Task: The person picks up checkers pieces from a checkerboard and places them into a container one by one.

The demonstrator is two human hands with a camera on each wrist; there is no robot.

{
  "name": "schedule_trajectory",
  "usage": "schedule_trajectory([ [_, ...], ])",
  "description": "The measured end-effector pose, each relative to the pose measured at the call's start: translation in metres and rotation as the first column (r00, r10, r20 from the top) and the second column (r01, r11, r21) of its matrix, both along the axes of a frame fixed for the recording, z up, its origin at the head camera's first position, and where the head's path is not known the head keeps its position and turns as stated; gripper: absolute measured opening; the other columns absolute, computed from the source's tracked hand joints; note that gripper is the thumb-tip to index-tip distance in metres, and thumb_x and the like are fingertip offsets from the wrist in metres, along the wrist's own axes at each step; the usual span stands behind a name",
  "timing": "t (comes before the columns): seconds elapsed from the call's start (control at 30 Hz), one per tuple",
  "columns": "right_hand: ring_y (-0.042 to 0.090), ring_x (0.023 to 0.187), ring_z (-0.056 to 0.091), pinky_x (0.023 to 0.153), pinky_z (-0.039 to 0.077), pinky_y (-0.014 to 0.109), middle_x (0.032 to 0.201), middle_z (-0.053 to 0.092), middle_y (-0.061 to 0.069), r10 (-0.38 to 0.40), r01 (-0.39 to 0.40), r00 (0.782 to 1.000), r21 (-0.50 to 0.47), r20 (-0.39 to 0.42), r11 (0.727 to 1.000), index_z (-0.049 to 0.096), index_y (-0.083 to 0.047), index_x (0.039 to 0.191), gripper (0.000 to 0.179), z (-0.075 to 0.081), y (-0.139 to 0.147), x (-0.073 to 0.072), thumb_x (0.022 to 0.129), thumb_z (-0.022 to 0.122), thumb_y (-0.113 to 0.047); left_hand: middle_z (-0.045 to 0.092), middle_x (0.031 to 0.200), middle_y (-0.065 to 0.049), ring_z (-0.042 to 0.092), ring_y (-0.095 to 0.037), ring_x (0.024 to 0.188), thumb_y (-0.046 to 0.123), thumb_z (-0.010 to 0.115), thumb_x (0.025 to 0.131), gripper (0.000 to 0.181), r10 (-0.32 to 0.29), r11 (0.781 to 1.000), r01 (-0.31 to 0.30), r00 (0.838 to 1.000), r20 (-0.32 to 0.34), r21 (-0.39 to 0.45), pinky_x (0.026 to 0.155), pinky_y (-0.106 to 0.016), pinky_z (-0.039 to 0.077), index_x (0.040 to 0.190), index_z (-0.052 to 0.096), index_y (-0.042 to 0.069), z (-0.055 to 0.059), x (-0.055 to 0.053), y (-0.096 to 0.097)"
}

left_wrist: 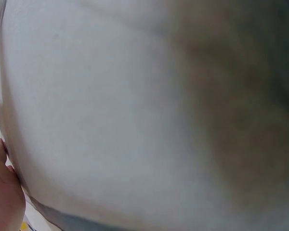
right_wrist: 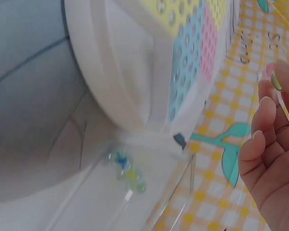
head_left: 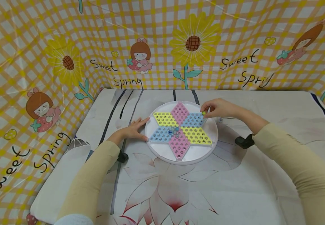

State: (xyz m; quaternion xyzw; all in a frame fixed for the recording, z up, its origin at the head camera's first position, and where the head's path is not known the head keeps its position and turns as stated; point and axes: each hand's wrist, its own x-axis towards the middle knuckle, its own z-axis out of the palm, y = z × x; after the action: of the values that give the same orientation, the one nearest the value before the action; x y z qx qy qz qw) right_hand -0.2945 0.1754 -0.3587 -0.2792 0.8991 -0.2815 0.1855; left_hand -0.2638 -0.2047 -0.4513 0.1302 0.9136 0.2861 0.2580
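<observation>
Near the middle of the worktop [head_left: 243, 190] sits one round white board [head_left: 158, 150], its star showing two pink, two yellow and two blue sections. About five marbles [head_left: 177, 129] cluster just off its centre. At nine o'clock, the left hand [head_left: 132, 130], fingers spread, touches the board; near two o'clock, the right hand [head_left: 220, 108] pinches one yellow-green marble [head_left: 204, 113]. One clear tray [right_wrist: 106, 209] alongside holds several more.
</observation>
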Motion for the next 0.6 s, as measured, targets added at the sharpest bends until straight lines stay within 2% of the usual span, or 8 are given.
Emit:
schedule_trajectory([
  [0.3, 0.017, 0.080, 0.048, 0.068, 0.041, 0.033, 0.091, 0.055, 0.003, -0.103, 0.104, 0.995, -0.028, 0.013, 0.994, 0.055, -0.012, 0.097, 0.025, 0.000, 0.032, -0.010, 0.077, 0.059, -0.026, -0.009, 0.139, -0.001, -0.014, -0.027, 0.124, 0.063, 0.064, 0.049, 0.100, 0.000, 1.000, 0.000, 1.000, 0.000, 0.001, 0.093, -0.056, -0.001, 0.128, 0.005, 0.047, 0.000, 0.000, 0.000],
  [0.6, 0.017, 0.083, 0.047, 0.070, 0.040, 0.032, 0.095, 0.055, 0.003, -0.159, 0.158, 0.987, -0.038, 0.000, 0.987, 0.054, -0.009, 0.101, 0.035, -0.001, 0.062, -0.017, 0.076, 0.059, -0.032, -0.009, 0.139, -0.001, -0.014, -0.028, 0.124, 0.063, 0.064, 0.049, 0.099, -0.001, 1.000, 0.001, 1.000, -0.003, 0.002, 0.092, -0.056, 0.000, 0.128, 0.005, 0.048, 0.001, 0.000, 0.000],
])
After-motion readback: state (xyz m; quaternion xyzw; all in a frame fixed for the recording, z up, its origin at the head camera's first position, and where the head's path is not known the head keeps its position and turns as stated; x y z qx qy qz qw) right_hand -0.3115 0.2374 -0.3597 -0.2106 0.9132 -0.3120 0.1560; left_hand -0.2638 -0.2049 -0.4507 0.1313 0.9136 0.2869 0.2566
